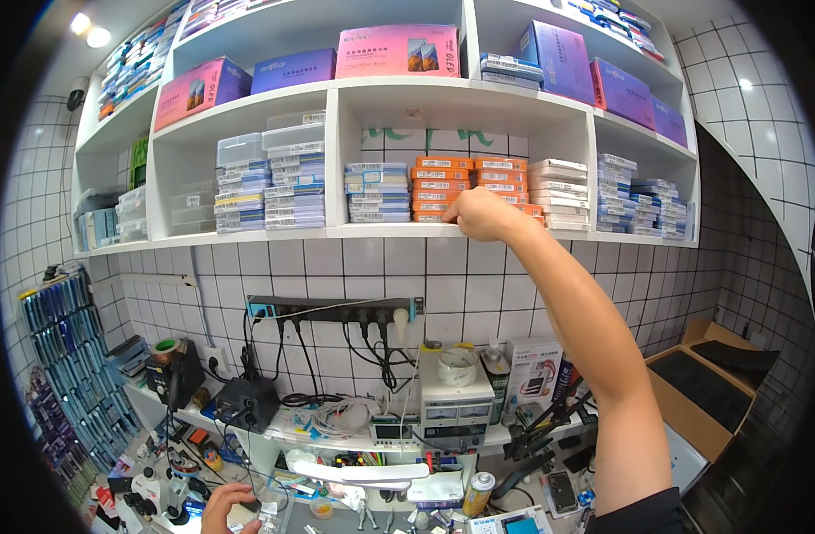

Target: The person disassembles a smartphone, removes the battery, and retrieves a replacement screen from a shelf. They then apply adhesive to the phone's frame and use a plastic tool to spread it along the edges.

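Note:
My right hand (486, 214) is raised to the middle shelf, its fingers curled and one fingertip against the lower part of the left stack of orange boxes (441, 185). A second stack of orange boxes (501, 170) stands just behind it, partly covered by the hand. Whether the fingers pinch a box is hidden. White boxes (560, 189) are piled to the right, and blue-and-white flat cases (378, 193) to the left. Low over the workbench, my left hand (229, 510) shows at the lower edge, fingers loosely curved and apart, with nothing visible in them.
Pink and purple cartons (399, 52) line the shelf above. Below hang a black power strip (336, 309) and cables. The bench holds a power supply (456, 414), a tape roll (458, 366), a microscope (158, 494) and a spray can (479, 494). An open cardboard box (692, 414) stands right.

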`<action>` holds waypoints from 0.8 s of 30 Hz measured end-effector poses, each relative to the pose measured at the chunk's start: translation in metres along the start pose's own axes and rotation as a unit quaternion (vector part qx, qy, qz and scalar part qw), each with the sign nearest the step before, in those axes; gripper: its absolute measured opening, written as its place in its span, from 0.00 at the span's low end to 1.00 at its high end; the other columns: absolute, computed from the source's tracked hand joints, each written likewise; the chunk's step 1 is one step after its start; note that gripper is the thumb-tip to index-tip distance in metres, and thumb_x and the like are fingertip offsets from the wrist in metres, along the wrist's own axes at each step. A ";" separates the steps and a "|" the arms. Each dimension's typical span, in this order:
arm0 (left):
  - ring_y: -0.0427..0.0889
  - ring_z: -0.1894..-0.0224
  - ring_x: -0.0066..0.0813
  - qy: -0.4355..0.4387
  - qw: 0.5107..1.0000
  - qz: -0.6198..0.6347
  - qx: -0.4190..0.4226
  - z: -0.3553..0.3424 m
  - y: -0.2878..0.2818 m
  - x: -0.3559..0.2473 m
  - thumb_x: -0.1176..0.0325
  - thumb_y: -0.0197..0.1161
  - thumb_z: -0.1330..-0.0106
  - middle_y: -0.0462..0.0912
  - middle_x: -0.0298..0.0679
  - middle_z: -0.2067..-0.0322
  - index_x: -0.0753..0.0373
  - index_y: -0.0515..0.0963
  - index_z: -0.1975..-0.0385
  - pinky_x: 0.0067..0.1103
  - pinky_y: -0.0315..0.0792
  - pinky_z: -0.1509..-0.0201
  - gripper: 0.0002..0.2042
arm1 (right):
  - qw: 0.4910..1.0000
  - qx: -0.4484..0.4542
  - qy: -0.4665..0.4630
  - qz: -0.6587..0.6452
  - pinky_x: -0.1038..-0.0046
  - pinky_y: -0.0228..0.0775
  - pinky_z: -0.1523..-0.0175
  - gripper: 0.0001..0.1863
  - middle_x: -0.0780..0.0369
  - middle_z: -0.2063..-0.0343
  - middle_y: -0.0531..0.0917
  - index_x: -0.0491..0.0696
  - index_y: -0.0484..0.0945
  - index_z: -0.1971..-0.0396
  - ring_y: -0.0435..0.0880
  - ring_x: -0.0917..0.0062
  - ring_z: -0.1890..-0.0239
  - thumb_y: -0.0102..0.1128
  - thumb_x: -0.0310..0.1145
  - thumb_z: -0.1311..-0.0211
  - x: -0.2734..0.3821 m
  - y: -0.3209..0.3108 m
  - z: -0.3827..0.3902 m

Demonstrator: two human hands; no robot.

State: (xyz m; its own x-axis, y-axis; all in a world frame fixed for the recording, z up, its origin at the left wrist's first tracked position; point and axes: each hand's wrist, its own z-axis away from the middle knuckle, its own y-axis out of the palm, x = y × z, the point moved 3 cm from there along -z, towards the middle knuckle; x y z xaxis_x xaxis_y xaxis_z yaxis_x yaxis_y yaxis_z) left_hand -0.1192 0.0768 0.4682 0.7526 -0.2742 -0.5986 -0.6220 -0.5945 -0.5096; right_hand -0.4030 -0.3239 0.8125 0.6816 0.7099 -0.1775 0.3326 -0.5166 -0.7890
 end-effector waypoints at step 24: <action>0.75 0.38 0.36 -0.122 0.988 0.097 0.025 0.083 -0.001 0.014 0.72 0.63 0.34 0.74 0.43 0.37 0.62 0.63 0.32 0.31 0.65 0.36 0.30 | 0.996 -0.032 0.000 0.082 0.60 0.79 0.48 0.23 0.51 0.58 0.87 0.51 0.87 0.53 0.86 0.56 0.53 0.52 0.17 0.46 -0.012 0.021 -0.006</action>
State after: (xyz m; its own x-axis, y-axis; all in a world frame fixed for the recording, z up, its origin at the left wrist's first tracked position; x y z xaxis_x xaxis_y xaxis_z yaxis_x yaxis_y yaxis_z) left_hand -0.1264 0.1361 0.4092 0.5485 -0.1855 -0.8153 -0.7636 -0.5084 -0.3981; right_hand -0.4005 -0.3454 0.8016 0.7297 0.6141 -0.3008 0.2587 -0.6550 -0.7099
